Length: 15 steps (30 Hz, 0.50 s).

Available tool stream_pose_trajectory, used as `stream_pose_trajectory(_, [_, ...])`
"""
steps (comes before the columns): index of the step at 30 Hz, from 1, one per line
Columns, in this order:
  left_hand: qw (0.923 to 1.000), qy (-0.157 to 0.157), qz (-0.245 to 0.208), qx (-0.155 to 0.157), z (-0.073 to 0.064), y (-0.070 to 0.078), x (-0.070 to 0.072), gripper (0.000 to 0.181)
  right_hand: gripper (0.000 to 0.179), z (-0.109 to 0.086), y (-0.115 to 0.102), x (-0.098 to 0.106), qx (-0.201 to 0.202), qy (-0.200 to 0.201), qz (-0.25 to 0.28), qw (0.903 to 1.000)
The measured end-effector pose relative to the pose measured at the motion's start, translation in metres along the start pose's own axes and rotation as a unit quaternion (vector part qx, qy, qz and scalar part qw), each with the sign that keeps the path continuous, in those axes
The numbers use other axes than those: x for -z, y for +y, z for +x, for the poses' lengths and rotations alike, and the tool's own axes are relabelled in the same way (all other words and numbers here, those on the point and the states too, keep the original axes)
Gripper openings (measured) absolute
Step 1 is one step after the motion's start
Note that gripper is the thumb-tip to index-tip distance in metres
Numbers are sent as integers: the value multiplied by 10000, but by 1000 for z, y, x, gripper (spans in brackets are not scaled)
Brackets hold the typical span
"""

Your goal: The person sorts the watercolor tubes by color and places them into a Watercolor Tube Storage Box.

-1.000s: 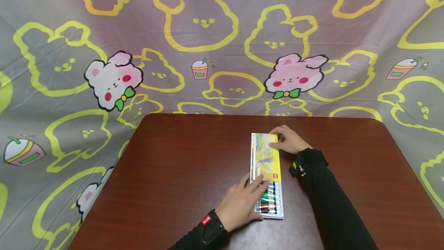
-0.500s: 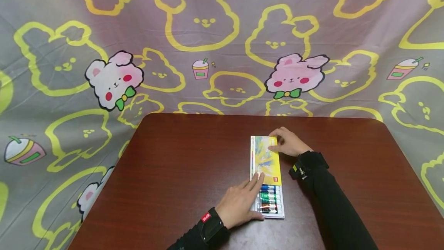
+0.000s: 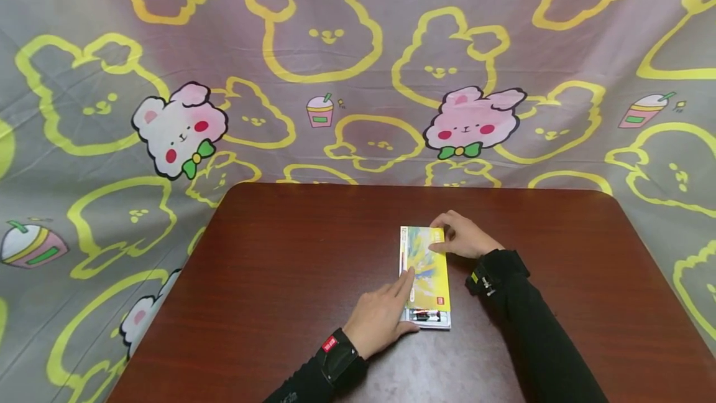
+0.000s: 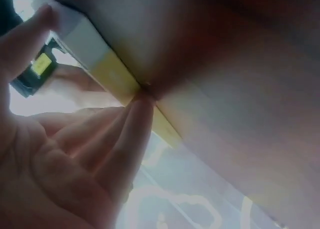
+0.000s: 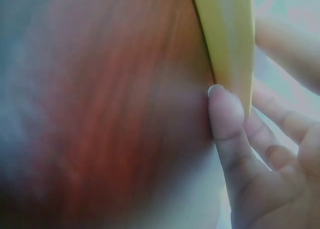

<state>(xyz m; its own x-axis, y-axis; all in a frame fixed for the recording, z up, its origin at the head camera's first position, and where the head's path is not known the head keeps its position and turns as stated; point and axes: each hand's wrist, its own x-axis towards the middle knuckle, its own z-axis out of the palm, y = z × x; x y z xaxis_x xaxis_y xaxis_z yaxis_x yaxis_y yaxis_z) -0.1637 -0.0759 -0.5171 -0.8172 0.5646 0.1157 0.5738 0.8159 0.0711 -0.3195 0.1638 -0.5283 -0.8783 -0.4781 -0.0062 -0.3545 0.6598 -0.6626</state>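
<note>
A flat box of paint tubes lies lengthwise on the brown table, its yellow printed sleeve (image 3: 429,278) covering most of a white tray (image 3: 442,324). Only a narrow strip at the near end shows, with a dark-labelled tube (image 3: 426,315) in it. My left hand (image 3: 380,316) rests along the box's left side, fingers straight and thumb against the tray's near end. In the left wrist view those fingers touch the yellow side wall (image 4: 112,71). At the far right corner my right hand (image 3: 465,238) grips the sleeve, its thumb on the yellow side (image 5: 227,34) in the right wrist view.
The brown table (image 3: 291,266) surrounds the box and has rounded far corners. Behind it hangs a grey curtain (image 3: 358,67) with yellow bear outlines and pink rabbit heads. Both wrists carry black bands with small devices.
The sleeve has slid nearer and the tray has gone farther into it, hiding most of the coloured tubes. Both hands stay at the box; the left fingers have drawn off its top to the side.
</note>
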Motion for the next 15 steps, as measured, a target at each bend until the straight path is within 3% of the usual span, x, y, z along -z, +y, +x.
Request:
stream_pose_trajectory(8, [9998,73,154,125,6,-2,-1,90,45,-5,-4,-5,117,-119,7,9999])
stream_pose_trajectory(15, [9987,-27,518,-6,5,1,-2,82,47,-7,-6,-6,90,-40,4,10000])
